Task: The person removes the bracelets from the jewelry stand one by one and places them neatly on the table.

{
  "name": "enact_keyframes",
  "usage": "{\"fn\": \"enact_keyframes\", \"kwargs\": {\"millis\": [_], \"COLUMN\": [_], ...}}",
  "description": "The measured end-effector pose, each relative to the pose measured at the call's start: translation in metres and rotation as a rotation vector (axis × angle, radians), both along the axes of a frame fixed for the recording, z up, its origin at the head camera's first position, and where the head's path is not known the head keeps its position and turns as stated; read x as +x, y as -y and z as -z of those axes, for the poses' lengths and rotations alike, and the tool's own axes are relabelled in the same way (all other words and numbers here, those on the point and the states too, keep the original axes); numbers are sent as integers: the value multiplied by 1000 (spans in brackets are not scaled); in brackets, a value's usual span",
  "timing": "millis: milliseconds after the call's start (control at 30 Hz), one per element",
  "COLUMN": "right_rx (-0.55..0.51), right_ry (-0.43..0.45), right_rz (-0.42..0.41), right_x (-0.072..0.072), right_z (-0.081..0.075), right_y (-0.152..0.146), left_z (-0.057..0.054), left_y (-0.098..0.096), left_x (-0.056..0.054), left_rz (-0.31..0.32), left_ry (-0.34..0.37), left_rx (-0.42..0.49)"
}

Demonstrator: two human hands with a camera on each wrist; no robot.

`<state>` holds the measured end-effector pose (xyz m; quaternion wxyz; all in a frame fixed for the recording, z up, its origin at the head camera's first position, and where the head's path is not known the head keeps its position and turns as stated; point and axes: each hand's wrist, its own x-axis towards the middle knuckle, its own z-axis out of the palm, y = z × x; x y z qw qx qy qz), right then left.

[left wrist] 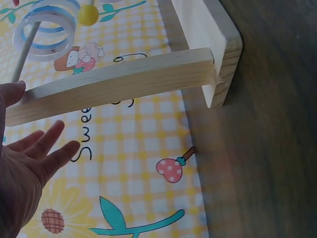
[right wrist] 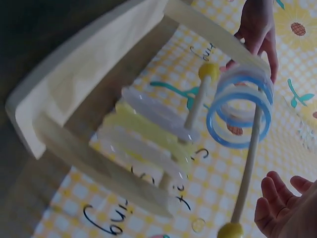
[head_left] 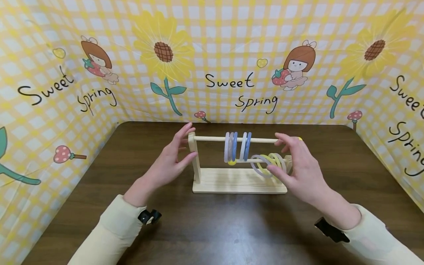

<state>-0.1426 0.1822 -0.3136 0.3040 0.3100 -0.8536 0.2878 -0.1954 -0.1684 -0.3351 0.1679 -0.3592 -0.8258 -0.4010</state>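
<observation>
A light wooden bangle stand (head_left: pixel 238 186) rests on the table, with one upright at each end and two rods. On the upper rod (head_left: pixel 208 138) hang several bangles (head_left: pixel 235 147) in lavender, grey, white and blue. Lavender, yellow and whitish bangles (right wrist: pixel 143 129) circle the lower rod, which ends in a yellow ball (left wrist: pixel 88 15). My left hand (head_left: pixel 169 158) is at the left upright (left wrist: pixel 119 89), thumb close to its top and fingers spread beside it. Beyond the upper rod's ball-tipped right end, my right hand (head_left: pixel 301 171) has loosely bent fingers, nothing in them.
A dark brown wooden table (head_left: pixel 212 228) lies under the stand. Checked yellow and white cloth (head_left: pixel 222 44) with sunflowers, cartoon girls and lettering hangs behind it and at both sides. Dark straps with devices (head_left: pixel 331 230) sit at both cream sleeves.
</observation>
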Motion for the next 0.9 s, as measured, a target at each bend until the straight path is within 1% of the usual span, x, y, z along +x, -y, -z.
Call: {"fn": "enact_keyframes", "kwargs": {"millis": [267, 433, 667, 767, 900], "right_rx": [-80, -140, -280, -329, -369], "right_ry": [73, 119, 213, 249, 271], "right_rz": [-63, -107, -177, -181, -168], "right_x": [-2, -4, -8, -10, -12], "right_z": [15, 21, 31, 34, 38], "right_y": [11, 19, 35, 41, 47], "left_z": [6, 9, 12, 13, 14], "left_y": [-3, -5, -6, -7, -8], "left_x": [-2, -1, 0, -1, -2], "left_rz": [51, 50, 45, 52, 61], "left_ry": [9, 17, 39, 36, 33], "left_rx": [49, 68, 90, 92, 92]}}
